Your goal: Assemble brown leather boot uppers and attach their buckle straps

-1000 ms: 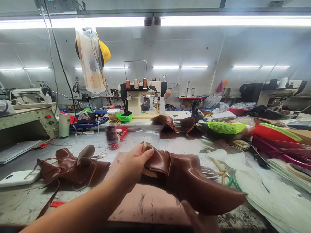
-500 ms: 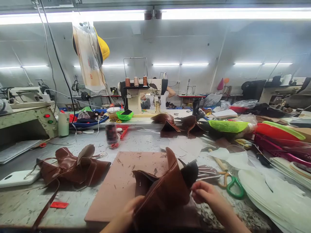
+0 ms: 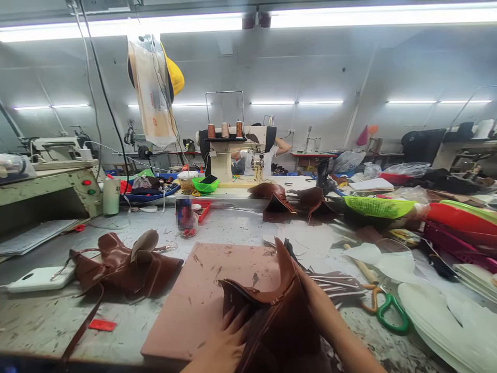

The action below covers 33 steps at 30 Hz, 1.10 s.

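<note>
A folded brown leather piece (image 3: pixel 279 321) stands on the near edge of a pink work board (image 3: pixel 217 280), one flap pointing up. My left hand (image 3: pixel 227 344) lies on its left side with the fingers stretched flat against the leather. My right hand (image 3: pixel 310 295) reaches in from the right behind the raised flap. Its fingers are hidden by the leather, so only the back of the hand and the forearm show.
Another brown leather piece (image 3: pixel 124 264) with a strap lies left of the board, beside a white device (image 3: pixel 39 278) and a red tag (image 3: pixel 101 325). Green-handled scissors (image 3: pixel 388 311) and white paper patterns (image 3: pixel 446 321) lie to the right. A jar (image 3: pixel 185 215), baskets (image 3: pixel 378 206) and a sewing machine (image 3: pixel 233 150) stand beyond.
The leather piece came down from a raised hold onto the board's near edge. My left hand went from gripping its top to lying flat; my right hand came in behind the flap.
</note>
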Motion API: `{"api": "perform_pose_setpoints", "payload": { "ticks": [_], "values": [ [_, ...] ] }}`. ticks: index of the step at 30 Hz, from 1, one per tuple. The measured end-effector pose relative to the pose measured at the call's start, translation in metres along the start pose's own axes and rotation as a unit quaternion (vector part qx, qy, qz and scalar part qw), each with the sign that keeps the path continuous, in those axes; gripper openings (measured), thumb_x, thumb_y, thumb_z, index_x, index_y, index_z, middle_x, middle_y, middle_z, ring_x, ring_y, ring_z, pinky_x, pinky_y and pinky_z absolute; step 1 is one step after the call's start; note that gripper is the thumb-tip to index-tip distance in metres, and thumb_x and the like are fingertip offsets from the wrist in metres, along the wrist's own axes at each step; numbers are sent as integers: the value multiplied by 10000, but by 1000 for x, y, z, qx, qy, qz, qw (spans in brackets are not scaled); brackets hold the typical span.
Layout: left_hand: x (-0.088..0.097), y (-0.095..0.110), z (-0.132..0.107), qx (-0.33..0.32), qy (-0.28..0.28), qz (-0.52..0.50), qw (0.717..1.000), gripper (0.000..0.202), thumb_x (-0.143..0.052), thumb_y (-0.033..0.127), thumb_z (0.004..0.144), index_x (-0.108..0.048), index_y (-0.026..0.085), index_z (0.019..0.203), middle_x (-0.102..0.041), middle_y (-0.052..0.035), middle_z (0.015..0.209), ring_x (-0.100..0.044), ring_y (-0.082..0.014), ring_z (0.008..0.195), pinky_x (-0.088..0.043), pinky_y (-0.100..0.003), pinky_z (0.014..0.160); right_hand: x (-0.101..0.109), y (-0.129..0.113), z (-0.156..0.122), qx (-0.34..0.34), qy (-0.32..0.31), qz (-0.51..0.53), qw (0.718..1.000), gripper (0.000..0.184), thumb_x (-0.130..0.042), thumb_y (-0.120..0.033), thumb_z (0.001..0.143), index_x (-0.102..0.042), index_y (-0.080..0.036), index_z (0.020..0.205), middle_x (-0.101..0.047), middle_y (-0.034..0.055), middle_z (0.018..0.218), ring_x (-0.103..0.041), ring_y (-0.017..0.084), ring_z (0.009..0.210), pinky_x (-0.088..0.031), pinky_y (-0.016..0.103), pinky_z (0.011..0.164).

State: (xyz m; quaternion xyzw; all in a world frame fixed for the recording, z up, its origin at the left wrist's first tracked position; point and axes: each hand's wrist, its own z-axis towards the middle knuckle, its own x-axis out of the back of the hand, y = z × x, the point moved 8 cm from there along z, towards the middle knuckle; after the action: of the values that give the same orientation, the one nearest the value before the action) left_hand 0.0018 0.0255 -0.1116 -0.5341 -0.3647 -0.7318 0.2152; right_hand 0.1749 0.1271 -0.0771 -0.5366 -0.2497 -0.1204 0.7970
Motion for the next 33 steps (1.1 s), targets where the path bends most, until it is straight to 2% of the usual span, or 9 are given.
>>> {"api": "perform_pose_setpoints", "payload": {
  "ticks": [3, 7, 13, 16, 19, 22, 27, 30, 33],
  "values": [
    [-1, 1, 1, 8, -31, -4, 999, 573, -524, 345, 863, -274, 389, 1377, -328, -32, 1434, -288, -384, 1298, -238, -561, 1047, 5, -6, 5, -22, -1, 102, 995, 693, -540, -343, 737, -345, -185, 1383, -479, 103, 1324, -379, 264, 1263, -347, 420, 1016],
    [4, 6, 3, 13, -48, -42, 998, 551, -493, 329, 879, -272, 382, 1381, -294, -45, 1447, -267, -369, 1311, -206, -570, 1054, 17, 11, 19, -78, 21, 241, 967, 829, -598, -368, 673, -251, -184, 1403, -600, 112, 1164, -546, 279, 1091, -482, 386, 833],
    [-5, -6, -19, 11, -47, -151, 987, 550, -503, 329, 854, -310, 391, 1366, -353, -5, 1418, -248, -344, 1323, -145, -549, 1082, 55, 48, -8, -158, 148, -85, 973, 338, -504, -412, 707, -571, -183, 946, -623, 49, 659, -603, 278, 663, -457, 379, 639],
    [-16, -9, -28, -12, -3, -253, 967, 383, -412, 321, 897, -484, 385, 1267, -505, -4, 1307, -370, -293, 1276, -184, -462, 1098, 59, 43, -48, -124, 160, -58, 978, 304, -508, -520, 739, -526, -223, 677, -589, 40, 610, -574, 233, 597, -455, 314, 581],
    [-22, -7, -22, 67, 1, -391, 918, 315, -494, 433, 842, -639, 334, 1103, -633, -24, 1162, -481, -304, 1184, -287, -424, 1053, 39, 23, -69, -63, 54, 64, 994, 385, -479, -563, 768, -638, -214, 739, -658, 77, 759, -615, 260, 780, -494, 306, 697],
    [-3, 5, -14, 129, 24, -485, 865, 373, -544, 491, 798, -656, 263, 1072, -683, -54, 1017, -603, -271, 962, -435, -365, 900, 21, 10, -67, -100, -52, 141, 983, 439, -511, -593, 745, -695, -207, 844, -685, 94, 898, -612, 287, 907, -488, 346, 825],
    [20, -7, -23, 246, 91, -658, 706, 507, -699, 507, 664, -665, 154, 1026, -685, -84, 954, -604, -264, 928, -450, -336, 819, -12, -16, -52, -153, -252, 208, 933, 342, -607, -489, 668, -725, -186, 775, -703, 69, 849, -615, 294, 881, -500, 345, 788],
    [18, -5, -24, 227, 62, -688, 686, 525, -743, 466, 627, -672, 118, 1013, -689, -95, 915, -618, -267, 903, -441, -341, 821, -22, -27, -48, -180, -276, 198, 923, 241, -598, -358, 635, -723, -169, 719, -705, 42, 790, -618, 277, 828, -509, 288, 689],
    [10, -9, -28, 265, 99, -719, 634, 482, -748, 414, 648, -662, 138, 1033, -688, -96, 965, -614, -274, 955, -426, -374, 882, -24, -26, -41, -215, -221, 204, 929, 234, -587, -315, 618, -709, -145, 722, -699, 33, 744, -622, 253, 776, -501, 265, 650]
  ]
}}
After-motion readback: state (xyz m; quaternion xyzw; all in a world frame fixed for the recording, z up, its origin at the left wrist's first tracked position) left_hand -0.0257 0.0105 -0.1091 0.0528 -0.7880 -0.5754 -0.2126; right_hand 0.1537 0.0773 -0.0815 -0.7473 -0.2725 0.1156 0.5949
